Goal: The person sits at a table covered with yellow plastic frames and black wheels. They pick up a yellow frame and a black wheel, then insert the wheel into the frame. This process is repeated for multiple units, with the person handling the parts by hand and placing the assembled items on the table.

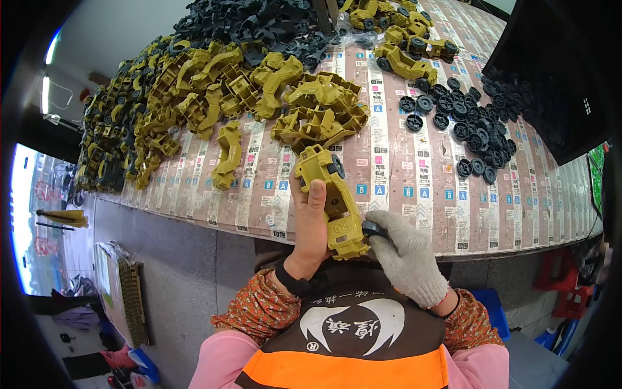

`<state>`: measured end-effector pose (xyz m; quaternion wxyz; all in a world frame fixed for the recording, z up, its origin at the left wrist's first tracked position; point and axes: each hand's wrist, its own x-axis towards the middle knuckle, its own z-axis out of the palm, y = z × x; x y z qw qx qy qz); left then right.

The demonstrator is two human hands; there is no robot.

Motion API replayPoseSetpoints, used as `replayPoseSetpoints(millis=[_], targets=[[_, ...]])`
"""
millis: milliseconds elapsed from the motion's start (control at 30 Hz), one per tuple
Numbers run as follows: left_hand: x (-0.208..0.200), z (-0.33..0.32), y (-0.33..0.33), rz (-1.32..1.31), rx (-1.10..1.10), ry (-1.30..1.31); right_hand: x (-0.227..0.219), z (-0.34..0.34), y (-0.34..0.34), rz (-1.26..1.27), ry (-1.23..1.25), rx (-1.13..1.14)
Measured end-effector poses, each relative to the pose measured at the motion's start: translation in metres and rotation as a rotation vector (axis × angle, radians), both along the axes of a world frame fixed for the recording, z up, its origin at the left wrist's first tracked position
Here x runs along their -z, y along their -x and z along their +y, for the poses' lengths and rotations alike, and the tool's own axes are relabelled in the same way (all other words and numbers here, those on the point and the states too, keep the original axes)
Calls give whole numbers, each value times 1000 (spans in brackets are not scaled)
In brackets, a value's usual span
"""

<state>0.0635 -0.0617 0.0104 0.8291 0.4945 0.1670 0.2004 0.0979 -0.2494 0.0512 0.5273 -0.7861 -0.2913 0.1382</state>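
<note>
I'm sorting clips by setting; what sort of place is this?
Probably a toy assembly workshop: yellow vehicle bodies heaped on a worktable, a pile of loose black wheels, and a gloved right hand holding one dark wheel.

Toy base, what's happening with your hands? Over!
Left hand gripping yellow toy car body. Gloved right hand holding black wheel close by. No obstruction seen.

Evenly bright; a tube light point(45, 94) glares left, edges curving.

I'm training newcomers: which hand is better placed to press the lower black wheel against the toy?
Probably the right: the gloved right hand holds that wheel beside the yellow toy body, while the left hand grips the body.
</note>
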Motion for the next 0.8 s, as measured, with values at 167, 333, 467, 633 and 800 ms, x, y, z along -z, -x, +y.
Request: replayPoseSetpoints(millis=[167,333,467,633,800], targets=[[-6,-2,0,-70,-66,-74,1,-1,7,38,13,-1],[1,-3,3,-96,-12,-10,12,1,7,85,-15,10],[2,-1,4,-138,-42,-87,1,0,7,100,-11,13],[-2,1,2,-136,-61,-114,21,1,9,306,-182,19],[-1,-1,4,-104,-44,-85,1,3,1,682,-178,33]])
